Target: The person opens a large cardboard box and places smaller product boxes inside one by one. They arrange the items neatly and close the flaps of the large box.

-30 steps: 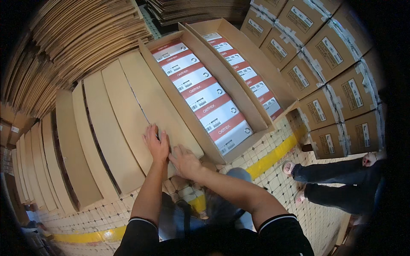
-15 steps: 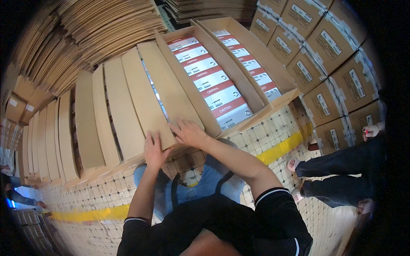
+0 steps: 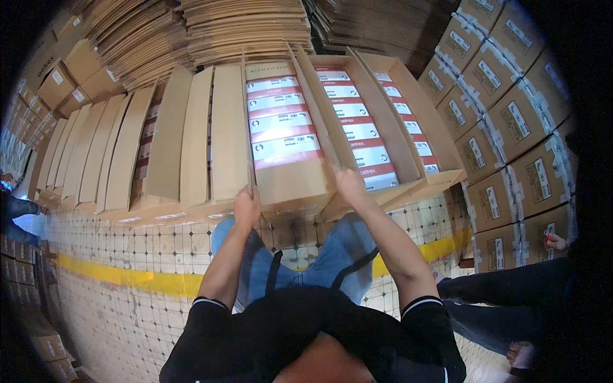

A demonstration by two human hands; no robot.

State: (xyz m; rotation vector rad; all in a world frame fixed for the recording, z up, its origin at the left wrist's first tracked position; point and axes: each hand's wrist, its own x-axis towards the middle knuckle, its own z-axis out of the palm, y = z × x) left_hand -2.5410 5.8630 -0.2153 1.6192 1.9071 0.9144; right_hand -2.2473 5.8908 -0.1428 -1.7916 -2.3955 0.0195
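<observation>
A long cardboard carton stands in front of me with its two long flaps raised. Inside, a row of white and red boxes lies exposed. My left hand is closed on the near end of the left flap. On the other side, my right hand has its fingers wrapped round the near end of the right flap, and part of them is hidden behind the cardboard.
Two more open cartons with similar boxes adjoin on the right; several with lowered or partly raised flaps run left. Flattened cardboard is piled behind. Taped cartons are stacked at right, near another person's legs. Yellow tape crosses the tiled floor.
The carton's two flaps have gone from lying nearly flat to standing up, uncovering the boxes. My hands have moved apart, from resting on the flaps to gripping their near ends. The view has shifted left.
</observation>
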